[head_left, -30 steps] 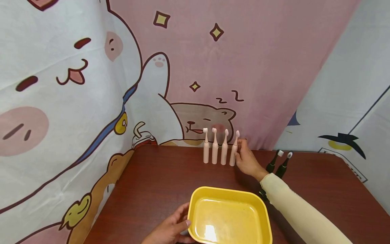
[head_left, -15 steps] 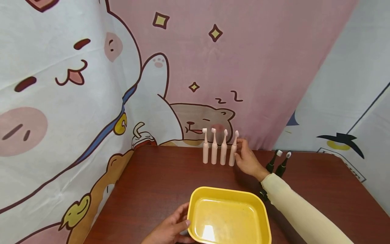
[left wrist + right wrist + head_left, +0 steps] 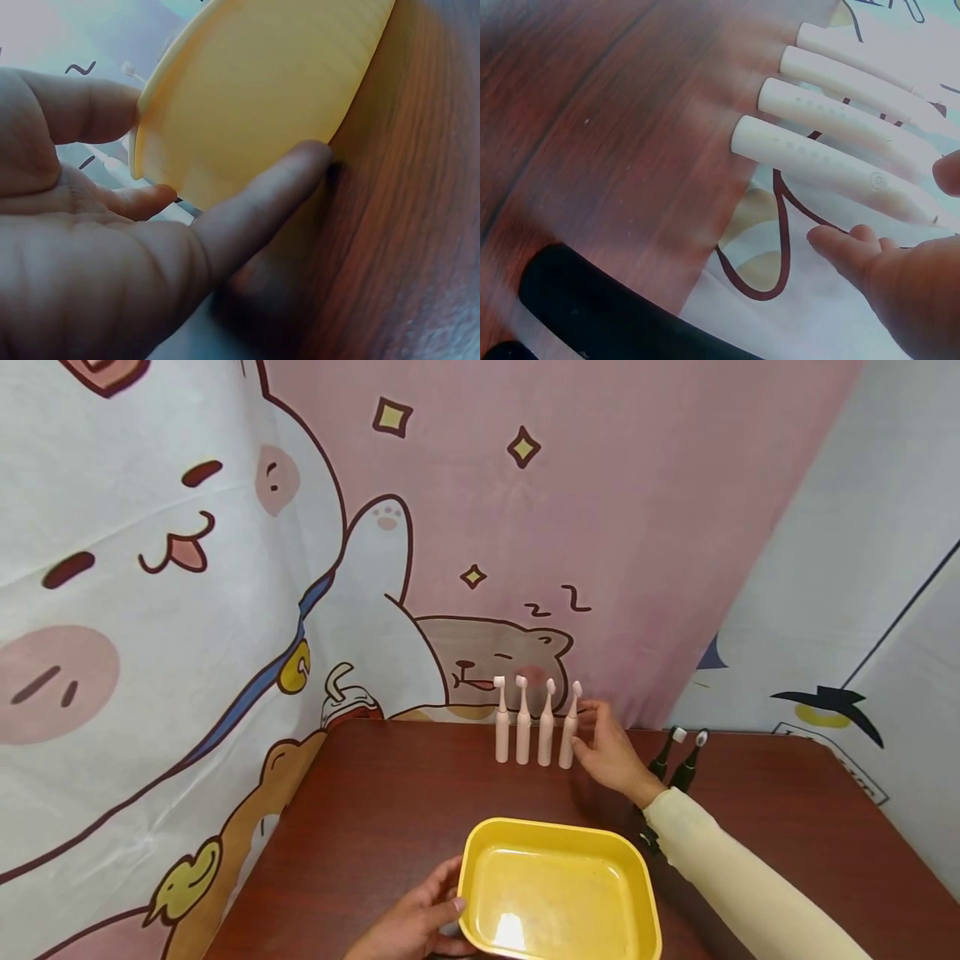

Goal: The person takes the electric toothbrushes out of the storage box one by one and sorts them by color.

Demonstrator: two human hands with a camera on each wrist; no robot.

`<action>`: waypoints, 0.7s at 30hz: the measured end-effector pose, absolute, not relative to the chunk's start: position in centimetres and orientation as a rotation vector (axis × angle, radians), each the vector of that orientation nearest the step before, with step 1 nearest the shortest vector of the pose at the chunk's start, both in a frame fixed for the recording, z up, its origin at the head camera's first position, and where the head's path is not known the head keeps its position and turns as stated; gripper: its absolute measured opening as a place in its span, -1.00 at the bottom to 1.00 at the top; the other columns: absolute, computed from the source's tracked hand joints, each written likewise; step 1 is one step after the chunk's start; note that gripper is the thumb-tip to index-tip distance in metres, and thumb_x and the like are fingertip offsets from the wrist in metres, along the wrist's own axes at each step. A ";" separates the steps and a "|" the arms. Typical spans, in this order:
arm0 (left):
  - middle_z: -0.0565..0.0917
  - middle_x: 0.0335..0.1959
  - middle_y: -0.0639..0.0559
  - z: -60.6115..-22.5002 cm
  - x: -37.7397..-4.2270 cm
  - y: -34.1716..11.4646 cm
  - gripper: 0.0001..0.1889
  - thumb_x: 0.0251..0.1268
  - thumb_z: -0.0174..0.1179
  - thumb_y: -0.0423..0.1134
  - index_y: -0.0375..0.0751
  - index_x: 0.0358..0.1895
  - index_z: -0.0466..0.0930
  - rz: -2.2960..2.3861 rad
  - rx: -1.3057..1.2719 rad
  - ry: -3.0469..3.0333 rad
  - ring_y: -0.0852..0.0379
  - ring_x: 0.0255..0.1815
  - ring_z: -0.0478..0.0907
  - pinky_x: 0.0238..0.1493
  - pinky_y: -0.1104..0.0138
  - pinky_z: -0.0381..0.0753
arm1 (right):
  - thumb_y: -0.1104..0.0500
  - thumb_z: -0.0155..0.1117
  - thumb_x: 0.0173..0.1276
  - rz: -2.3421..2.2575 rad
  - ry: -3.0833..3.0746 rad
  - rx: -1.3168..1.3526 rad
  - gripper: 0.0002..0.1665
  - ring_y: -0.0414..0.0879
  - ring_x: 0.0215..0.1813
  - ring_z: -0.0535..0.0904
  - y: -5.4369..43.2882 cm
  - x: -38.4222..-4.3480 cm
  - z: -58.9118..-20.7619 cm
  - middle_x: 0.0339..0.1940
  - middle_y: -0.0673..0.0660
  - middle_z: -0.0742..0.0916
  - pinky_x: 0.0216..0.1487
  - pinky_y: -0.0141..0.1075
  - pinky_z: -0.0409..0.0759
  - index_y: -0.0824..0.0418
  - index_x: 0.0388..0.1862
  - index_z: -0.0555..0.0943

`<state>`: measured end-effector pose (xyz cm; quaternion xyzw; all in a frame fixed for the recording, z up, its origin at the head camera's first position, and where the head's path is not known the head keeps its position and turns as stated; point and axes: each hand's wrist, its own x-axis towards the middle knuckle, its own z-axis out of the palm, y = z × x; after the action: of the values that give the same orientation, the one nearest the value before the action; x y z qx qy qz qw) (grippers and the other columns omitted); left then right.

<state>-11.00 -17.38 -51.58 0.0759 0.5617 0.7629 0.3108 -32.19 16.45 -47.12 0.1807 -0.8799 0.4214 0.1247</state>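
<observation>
Several pale pink electric toothbrushes [image 3: 522, 739] stand upright in a row at the back of the table. My right hand [image 3: 611, 756] is beside the rightmost toothbrush [image 3: 567, 743], which leans slightly. In the right wrist view, that toothbrush [image 3: 817, 166] lies between the thumb and the spread fingers of the hand [image 3: 911, 281]; a gap shows below it. My left hand [image 3: 416, 914] touches the left side of a yellow plastic tray [image 3: 558, 828]. The left wrist view shows outstretched fingertips against the outer wall of the tray [image 3: 255, 90].
Black electric toothbrushes [image 3: 684, 774] stand to the right, partly hidden behind the right forearm and sleeve [image 3: 720, 852]. A cartoon-print cloth [image 3: 637, 527] hangs along the back and left of the brown wooden table [image 3: 375, 810].
The head view has shifted slightly, so everything sits a little further left in it. Both hands, the tray and the toothbrushes keep their places relative to each other.
</observation>
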 end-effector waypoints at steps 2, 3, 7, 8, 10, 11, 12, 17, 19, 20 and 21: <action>0.21 0.59 -0.45 -51.7 -11.2 -17.4 -0.28 0.71 -0.01 -0.26 -0.29 0.71 -0.16 2.006 0.195 1.499 -0.12 0.27 0.57 0.15 -0.15 0.73 | 0.32 0.33 0.45 1.229 -2.588 0.492 -0.23 0.34 0.29 0.54 16.5 -31.9 -46.9 0.26 0.46 0.55 0.31 0.27 0.59 0.41 0.50 0.18; 0.21 0.59 -0.45 -51.7 -11.3 -17.4 -0.28 0.71 0.00 -0.26 -0.28 0.71 -0.15 2.003 0.192 1.506 -0.12 0.27 0.57 0.14 -0.16 0.73 | 0.31 0.32 0.46 1.236 -2.598 0.475 -0.23 0.34 0.31 0.53 16.5 -31.7 -46.7 0.28 0.46 0.54 0.33 0.27 0.58 0.40 0.51 0.18; 0.19 0.60 -0.45 -51.6 -11.6 -17.5 -0.29 0.70 0.01 -0.24 -0.28 0.71 -0.10 1.985 0.199 1.548 -0.10 0.26 0.57 0.13 -0.12 0.75 | 0.28 0.29 0.49 1.241 -2.636 0.439 -0.28 0.34 0.38 0.49 16.6 -30.8 -46.2 0.34 0.42 0.52 0.40 0.28 0.52 0.38 0.51 0.23; 0.17 0.60 -0.45 -51.6 -11.7 -17.6 -0.29 0.70 0.01 -0.23 -0.29 0.70 -0.10 1.982 0.205 1.560 -0.10 0.26 0.57 0.12 -0.10 0.76 | 0.27 0.29 0.50 1.232 -2.642 0.439 -0.29 0.34 0.39 0.48 16.6 -30.6 -46.1 0.36 0.41 0.52 0.40 0.29 0.52 0.37 0.51 0.25; 0.16 0.61 -0.46 -51.3 -11.8 -17.7 -0.29 0.70 0.02 -0.21 -0.31 0.70 -0.09 1.972 0.223 1.597 -0.09 0.27 0.55 0.13 -0.05 0.76 | 0.25 0.29 0.51 1.206 -2.648 0.448 -0.31 0.34 0.40 0.48 16.5 -30.0 -45.9 0.39 0.39 0.52 0.38 0.28 0.53 0.36 0.52 0.30; 0.15 0.61 -0.47 -51.2 -11.9 -17.8 -0.30 0.70 0.01 -0.21 -0.31 0.70 -0.08 1.964 0.236 1.617 -0.08 0.29 0.54 0.13 -0.02 0.76 | 0.24 0.30 0.51 1.190 -2.649 0.454 -0.32 0.34 0.41 0.48 16.5 -29.7 -45.7 0.40 0.38 0.52 0.38 0.27 0.54 0.34 0.52 0.32; 0.15 0.61 -0.47 -51.0 -12.0 -17.8 -0.30 0.70 0.02 -0.21 -0.32 0.69 -0.07 1.959 0.245 1.636 -0.09 0.30 0.53 0.14 -0.01 0.76 | 0.23 0.30 0.51 1.176 -2.651 0.461 -0.33 0.33 0.42 0.48 16.4 -29.5 -45.6 0.41 0.36 0.52 0.38 0.27 0.55 0.32 0.52 0.34; 0.18 0.61 -0.45 -50.3 -12.3 -18.3 -0.33 0.70 0.04 -0.17 -0.28 0.68 0.01 1.928 0.225 1.757 -0.18 0.44 0.43 0.20 0.01 0.74 | 0.19 0.33 0.50 1.140 -2.656 0.489 -0.32 0.29 0.39 0.51 15.7 -27.9 -44.9 0.42 0.33 0.53 0.32 0.24 0.61 0.26 0.53 0.37; 0.20 0.61 -0.43 -49.9 -12.5 -18.5 -0.33 0.70 0.06 -0.13 -0.27 0.67 0.05 1.904 0.185 1.820 -0.23 0.49 0.38 0.21 0.00 0.74 | 0.18 0.34 0.50 1.120 -2.659 0.509 -0.31 0.28 0.37 0.52 15.4 -27.2 -44.6 0.42 0.33 0.54 0.30 0.25 0.62 0.26 0.54 0.37; 0.22 0.60 -0.42 -49.7 -12.6 -18.6 -0.32 0.69 0.08 -0.10 -0.26 0.67 0.06 1.885 0.162 1.856 -0.25 0.51 0.37 0.22 -0.01 0.73 | 0.17 0.34 0.50 1.111 -2.661 0.518 -0.31 0.27 0.36 0.53 15.3 -26.8 -44.5 0.42 0.33 0.54 0.30 0.26 0.61 0.25 0.54 0.37; 0.23 0.60 -0.41 -49.4 -12.7 -18.6 -0.30 0.68 0.09 -0.08 -0.27 0.67 0.06 1.868 0.146 1.888 -0.29 0.53 0.35 0.25 -0.02 0.72 | 0.17 0.34 0.51 1.103 -2.662 0.529 -0.31 0.27 0.38 0.53 15.3 -26.5 -44.4 0.43 0.32 0.54 0.33 0.28 0.60 0.26 0.53 0.38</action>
<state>-12.72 -18.64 -49.42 0.0532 0.6893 0.6820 0.2386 -26.50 15.26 -44.41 0.1795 -0.9036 0.3743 0.1059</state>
